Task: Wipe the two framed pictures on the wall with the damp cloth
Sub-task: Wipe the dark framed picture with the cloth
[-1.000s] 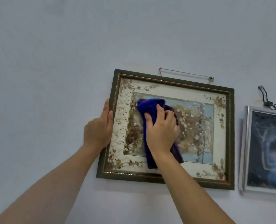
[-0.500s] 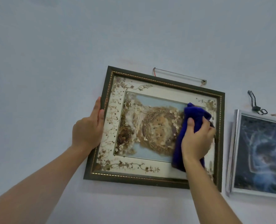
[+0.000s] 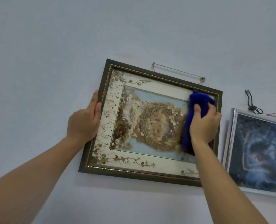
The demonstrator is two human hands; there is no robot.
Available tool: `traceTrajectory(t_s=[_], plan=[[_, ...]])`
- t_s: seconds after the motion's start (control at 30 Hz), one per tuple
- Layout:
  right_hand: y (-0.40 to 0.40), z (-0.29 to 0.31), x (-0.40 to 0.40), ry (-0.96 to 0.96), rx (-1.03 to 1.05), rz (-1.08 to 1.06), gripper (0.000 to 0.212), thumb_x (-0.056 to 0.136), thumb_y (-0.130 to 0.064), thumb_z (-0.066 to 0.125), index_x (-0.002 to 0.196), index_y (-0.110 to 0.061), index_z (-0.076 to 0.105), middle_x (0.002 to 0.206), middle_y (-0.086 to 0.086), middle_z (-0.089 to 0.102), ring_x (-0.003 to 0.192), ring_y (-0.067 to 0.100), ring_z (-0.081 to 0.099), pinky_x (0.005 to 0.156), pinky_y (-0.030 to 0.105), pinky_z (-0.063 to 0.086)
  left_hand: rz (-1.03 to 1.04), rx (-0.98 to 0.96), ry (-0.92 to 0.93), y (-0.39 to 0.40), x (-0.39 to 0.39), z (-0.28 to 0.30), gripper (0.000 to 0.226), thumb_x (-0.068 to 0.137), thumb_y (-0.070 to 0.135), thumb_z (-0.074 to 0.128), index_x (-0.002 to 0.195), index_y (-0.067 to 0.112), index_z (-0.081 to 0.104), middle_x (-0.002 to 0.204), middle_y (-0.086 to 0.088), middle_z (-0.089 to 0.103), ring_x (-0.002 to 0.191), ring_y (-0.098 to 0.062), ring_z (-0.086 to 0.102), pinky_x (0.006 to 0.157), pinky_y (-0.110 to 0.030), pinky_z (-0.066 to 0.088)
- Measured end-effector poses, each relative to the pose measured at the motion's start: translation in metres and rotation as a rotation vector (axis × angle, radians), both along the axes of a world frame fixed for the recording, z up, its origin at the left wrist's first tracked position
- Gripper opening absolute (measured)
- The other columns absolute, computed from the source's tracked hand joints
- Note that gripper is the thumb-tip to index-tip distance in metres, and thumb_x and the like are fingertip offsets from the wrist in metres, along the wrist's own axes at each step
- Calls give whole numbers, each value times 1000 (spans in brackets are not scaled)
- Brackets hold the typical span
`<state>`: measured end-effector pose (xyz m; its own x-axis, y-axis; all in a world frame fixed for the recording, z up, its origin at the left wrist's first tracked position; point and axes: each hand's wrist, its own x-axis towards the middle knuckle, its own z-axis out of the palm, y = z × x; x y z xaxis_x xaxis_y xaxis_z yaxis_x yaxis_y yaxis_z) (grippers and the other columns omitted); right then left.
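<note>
A dark green, gold-trimmed framed picture (image 3: 150, 88) of a bird's nest hangs tilted on the pale wall. My left hand (image 3: 84, 123) grips its left edge, thumb on the front. My right hand (image 3: 204, 123) presses a blue cloth (image 3: 198, 101) against the glass at the upper right corner, the cloth hanging down under my palm. A second, silver-framed picture (image 3: 259, 152) with a dark blue image hangs to the right, partly cut off by the view's edge.
A hanging wire with red cord (image 3: 177, 71) shows above the green frame. Black clips (image 3: 253, 105) hold the silver frame's top. The pale wall (image 3: 53, 54) is bare to the left and above.
My right hand has swept the cloth from the left side of the glass to the right, then up toward the upper right corner. The left hand has kept its hold.
</note>
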<state>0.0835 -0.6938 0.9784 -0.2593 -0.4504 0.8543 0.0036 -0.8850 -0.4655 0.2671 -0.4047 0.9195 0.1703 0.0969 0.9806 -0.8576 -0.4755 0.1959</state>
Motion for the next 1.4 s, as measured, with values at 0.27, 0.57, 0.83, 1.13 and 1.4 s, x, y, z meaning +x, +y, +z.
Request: traceTrajectory(t_s=[0.27, 0.57, 0.83, 1.13, 1.4], plan=[[68, -79, 43, 8, -38, 20, 48, 94, -45, 54, 131, -15, 53, 119, 9, 54, 104, 26, 56, 84, 43, 49, 19, -9, -14, 0, 0, 0, 57, 99, 37, 21, 148, 10, 28, 43, 5, 36, 33, -11, 32, 40, -16, 21], [11, -17, 10, 149, -279, -71, 50, 94, -50, 48, 131, -16, 53, 123, 9, 56, 106, 23, 56, 82, 35, 49, 26, -32, -19, -5, 4, -2, 51, 102, 34, 24, 149, 13, 26, 52, -10, 47, 41, -24, 43, 46, -32, 38], [-16, -99, -2, -15, 35, -72, 49, 96, -49, 45, 132, -17, 51, 123, 9, 53, 107, 23, 54, 87, 40, 49, 28, -39, -43, -7, 7, -1, 50, 103, 34, 24, 149, 13, 27, 54, -18, 54, 42, -23, 40, 47, -31, 33], [110, -115, 65, 163, -223, 8, 45, 94, -46, 48, 127, -16, 51, 112, 6, 54, 97, 21, 53, 80, 36, 48, -1, -9, -10, -3, 4, -2, 50, 104, 33, 25, 150, 14, 24, 58, -23, 55, 47, -27, 45, 50, -42, 43], [79, -9, 45, 190, -428, -125, 44, 95, -45, 50, 125, -13, 57, 112, 9, 59, 94, 23, 58, 75, 38, 51, 8, -30, -13, -5, 6, 0, 51, 103, 40, 22, 149, 20, 21, 67, -32, 59, 52, -38, 54, 56, -51, 50]])
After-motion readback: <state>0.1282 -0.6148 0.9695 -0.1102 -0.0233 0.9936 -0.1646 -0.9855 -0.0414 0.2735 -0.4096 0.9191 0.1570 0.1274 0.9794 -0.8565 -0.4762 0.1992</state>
